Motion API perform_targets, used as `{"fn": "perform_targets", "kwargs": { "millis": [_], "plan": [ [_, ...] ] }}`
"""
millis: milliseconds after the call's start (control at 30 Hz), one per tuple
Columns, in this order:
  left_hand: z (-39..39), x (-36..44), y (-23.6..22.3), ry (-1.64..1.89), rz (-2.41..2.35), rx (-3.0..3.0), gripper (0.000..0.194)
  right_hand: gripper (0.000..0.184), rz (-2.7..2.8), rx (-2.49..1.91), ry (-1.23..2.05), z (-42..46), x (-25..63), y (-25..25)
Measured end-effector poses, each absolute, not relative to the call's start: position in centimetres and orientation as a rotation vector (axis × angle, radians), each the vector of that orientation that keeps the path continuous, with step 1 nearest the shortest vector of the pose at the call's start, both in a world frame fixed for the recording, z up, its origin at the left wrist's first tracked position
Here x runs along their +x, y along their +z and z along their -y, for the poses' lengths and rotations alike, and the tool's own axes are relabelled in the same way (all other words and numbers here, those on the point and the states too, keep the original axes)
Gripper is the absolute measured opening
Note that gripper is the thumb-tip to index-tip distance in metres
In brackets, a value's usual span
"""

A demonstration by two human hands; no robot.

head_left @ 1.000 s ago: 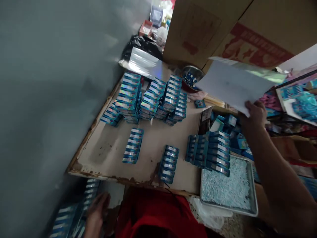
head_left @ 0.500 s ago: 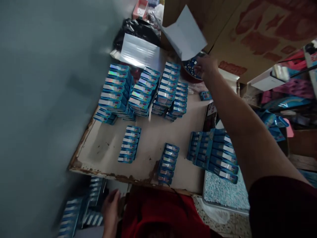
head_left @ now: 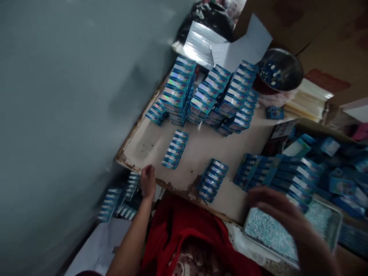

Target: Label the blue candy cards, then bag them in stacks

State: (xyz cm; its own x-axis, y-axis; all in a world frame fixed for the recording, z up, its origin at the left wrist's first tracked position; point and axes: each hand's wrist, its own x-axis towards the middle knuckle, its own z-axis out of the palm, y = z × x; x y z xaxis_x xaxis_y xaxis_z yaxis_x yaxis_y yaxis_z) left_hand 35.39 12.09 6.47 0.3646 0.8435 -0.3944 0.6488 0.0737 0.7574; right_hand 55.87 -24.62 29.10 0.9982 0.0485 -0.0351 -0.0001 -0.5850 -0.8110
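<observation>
My left hand (head_left: 148,181) is at the table's front left edge, beside a short row of blue boxes (head_left: 175,149). Its fingers mostly face away, and I cannot tell whether they hold anything. Blurred by motion, my right hand (head_left: 277,207) hovers over a metal tray (head_left: 335,230) of pale blue bits, its fingers apart and nothing visible in them. A banded bundle of blue boxes (head_left: 273,168) lies just beyond it. Another short row of blue boxes (head_left: 213,180) sits between the hands. A folded white sheet (head_left: 244,48) lies at the back, behind tall stacks of blue boxes (head_left: 211,92).
A metal bowl (head_left: 290,73) holding small blue and white pieces stands at the back right. A carton of loose blue packs (head_left: 330,147) is on the right. More blue boxes (head_left: 110,201) are below the table's left edge, by a grey wall (head_left: 63,99).
My right hand let go of the white sheet at the back and came down to the front right, over the tray. My left hand rose to the table edge. The view shifted.
</observation>
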Motion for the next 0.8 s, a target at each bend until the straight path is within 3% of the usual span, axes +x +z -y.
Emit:
{"fn": "perform_targets", "kwargs": {
  "millis": [67, 167, 300, 400, 500, 633, 800],
  "plan": [
    [-10.5, 36.0, 6.4, 0.231, -1.337, 1.645, 0.042, 0.055, 0.0, -2.036, 0.607, 23.5, 52.9, 26.0],
    [-7.1, 36.0, 6.8, 0.188, -1.402, 1.681, 0.052, 0.063, -0.207, -1.726, 0.897, 23.5, 52.0, 24.2],
    [-3.9, 36.2, 9.6, 0.053, -1.205, 1.781, 0.028, 0.048, -0.165, -1.665, 0.766, 27.1, 52.2, 28.6],
    [-2.5, 41.5, 12.0, 0.157, -0.765, 1.969, 0.019, 0.036, -0.158, -1.652, 0.659, 31.1, 52.4, 33.3],
    [0.5, 52.6, 12.2, 0.157, -0.186, 2.09, 0.025, 0.033, -0.212, -1.687, 0.477, 35.7, 56.0, 35.3],
    [8.3, 68.1, 7.9, -0.175, 0.356, 2.114, 0.046, 0.039, -0.345, -1.693, 0.054, 42.1, 67.8, 33.0],
    [16.8, 76.2, 1.8, -0.317, 0.466, 2.251, 0.059, 0.03, -0.519, -1.64, -0.204, 49.0, 83.3, 27.9]
  ]
}}
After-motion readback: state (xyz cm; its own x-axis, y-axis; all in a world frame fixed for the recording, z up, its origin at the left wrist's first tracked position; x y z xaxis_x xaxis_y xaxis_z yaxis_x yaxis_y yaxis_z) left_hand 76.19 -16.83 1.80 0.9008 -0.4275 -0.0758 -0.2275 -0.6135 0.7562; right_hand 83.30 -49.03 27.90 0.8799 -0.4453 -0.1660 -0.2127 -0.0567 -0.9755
